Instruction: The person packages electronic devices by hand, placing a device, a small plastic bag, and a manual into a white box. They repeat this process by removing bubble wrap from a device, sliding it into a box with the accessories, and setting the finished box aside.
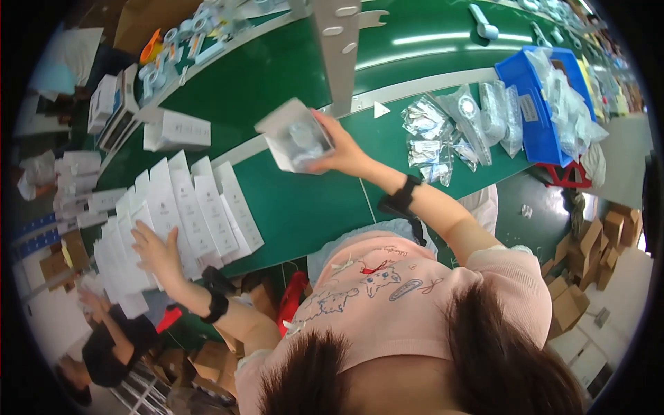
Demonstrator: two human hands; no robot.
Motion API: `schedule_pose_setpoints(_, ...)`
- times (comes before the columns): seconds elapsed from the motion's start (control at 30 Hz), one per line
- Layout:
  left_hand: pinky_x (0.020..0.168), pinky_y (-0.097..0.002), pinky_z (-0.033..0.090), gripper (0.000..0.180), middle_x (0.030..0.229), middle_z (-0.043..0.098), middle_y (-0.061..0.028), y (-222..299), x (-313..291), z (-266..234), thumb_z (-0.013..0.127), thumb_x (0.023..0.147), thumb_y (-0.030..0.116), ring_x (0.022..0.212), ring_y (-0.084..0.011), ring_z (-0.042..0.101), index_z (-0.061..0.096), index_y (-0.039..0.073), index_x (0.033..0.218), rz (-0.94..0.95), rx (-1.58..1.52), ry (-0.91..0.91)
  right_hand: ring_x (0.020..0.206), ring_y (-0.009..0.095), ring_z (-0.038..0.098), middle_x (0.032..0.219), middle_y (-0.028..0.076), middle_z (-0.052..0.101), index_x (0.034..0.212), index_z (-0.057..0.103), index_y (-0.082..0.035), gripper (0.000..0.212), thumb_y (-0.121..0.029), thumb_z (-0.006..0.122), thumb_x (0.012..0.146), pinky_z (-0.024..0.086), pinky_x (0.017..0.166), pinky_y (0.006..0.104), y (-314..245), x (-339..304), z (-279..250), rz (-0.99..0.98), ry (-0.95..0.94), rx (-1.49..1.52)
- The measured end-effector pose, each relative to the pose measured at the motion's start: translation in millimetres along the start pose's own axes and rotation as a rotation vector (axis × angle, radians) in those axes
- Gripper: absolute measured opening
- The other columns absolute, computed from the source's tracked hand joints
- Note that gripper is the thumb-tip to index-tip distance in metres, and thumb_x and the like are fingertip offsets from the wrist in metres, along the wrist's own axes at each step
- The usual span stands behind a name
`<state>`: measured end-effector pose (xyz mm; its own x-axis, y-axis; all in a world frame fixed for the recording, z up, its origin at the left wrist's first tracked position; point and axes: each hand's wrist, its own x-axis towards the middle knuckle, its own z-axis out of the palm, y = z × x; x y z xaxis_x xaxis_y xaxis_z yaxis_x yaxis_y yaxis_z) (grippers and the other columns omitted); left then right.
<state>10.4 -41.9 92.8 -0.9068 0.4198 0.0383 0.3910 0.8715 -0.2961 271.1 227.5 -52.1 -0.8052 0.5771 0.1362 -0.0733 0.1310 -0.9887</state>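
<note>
My right hand (339,146) is closed around a white cardboard box (282,153), tilted so its open end shows. Something in clear plastic is inside the box; its kind cannot be made out. Over a tight row of upright white boxes (183,200) on the left, my left hand (158,254) rests with its fingers spread, touching their front faces. To the right of the held box, clear bags of small parts (425,117) lie on the green table (297,214). Beside them are several long bubble-wrapped items (492,114).
A blue bin (536,104) full of plastic-wrapped items stands at the right. A metal post (335,59) rises at the table's back. Another white box (177,130) lies behind the row. Pale blue devices (484,24) lie on the far green surface. Another person (114,339) is at lower left.
</note>
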Motion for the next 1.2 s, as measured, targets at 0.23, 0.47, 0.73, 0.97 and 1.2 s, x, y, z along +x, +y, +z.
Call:
schedule_pose_setpoints(0.23, 0.103, -0.0495, 0.014, 0.086, 0.139, 0.016, -0.0248, 85, -83, -30, 0.067, 0.071, 0.026, 0.128, -0.0411, 0.017, 0.017, 0.004, 0.137, 0.538, -0.613, -0.103, 0.128, 0.028, 0.023, 0.139, 0.016, 0.020, 0.137, 0.012, -0.003, 0.106, -0.022, 0.079, 0.056, 0.021, 0.104, 0.0355, 47, 134, 12, -0.077, 0.470, 0.027)
schedule_pose_setpoints(0.47, 0.097, -0.0446, 0.028, 0.091, 0.131, 0.028, -0.0289, 182, -127, 79, 0.067, 0.069, 0.035, 0.120, -0.0397, 0.032, 0.014, 0.003, 0.136, 0.435, -0.481, -0.392, 0.119, 0.024, 0.039, 0.132, 0.017, 0.034, 0.134, 0.025, -0.006, 0.079, -0.019, 0.070, 0.071, 0.034, 0.096, 0.0352, 28, 46, -1, -0.043, 0.178, -0.088)
schedule_pose_setpoints(0.73, 0.082, -0.0386, 0.043, 0.077, 0.117, 0.046, -0.0246, 211, -61, 133, 0.071, 0.069, 0.028, 0.101, -0.0354, 0.050, 0.028, 0.002, 0.127, 0.496, -0.932, -0.601, 0.081, 0.028, 0.057, 0.097, 0.014, 0.055, 0.109, 0.052, -0.005, 0.045, -0.006, 0.063, 0.066, 0.049, 0.069, 0.0344, 19, -163, -194, 0.378, 0.686, -1.117)
schedule_pose_setpoints(0.97, 0.073, -0.0305, 0.047, 0.059, 0.109, 0.050, -0.0167, 222, -70, 117, 0.065, 0.075, 0.017, 0.088, -0.0219, 0.056, 0.035, 0.007, 0.125, 0.370, -1.244, -0.825, 0.088, 0.040, 0.052, 0.098, 0.018, 0.050, 0.109, 0.050, -0.006, 0.049, -0.010, 0.066, 0.063, 0.047, 0.073, 0.0410, 38, -204, -229, 0.923, 0.842, -1.260)
schedule_pose_setpoints(1.2, 0.076, -0.0300, 0.045, 0.059, 0.109, 0.049, -0.0147, 209, -70, 109, 0.065, 0.073, 0.009, 0.091, -0.0206, 0.054, 0.035, 0.008, 0.124, 0.322, -1.360, -0.983, 0.092, 0.034, 0.053, 0.094, 0.017, 0.052, 0.099, 0.056, -0.006, 0.038, -0.012, 0.065, 0.062, 0.045, 0.075, 0.0376, 19, -200, -233, 0.690, 0.898, -1.146)
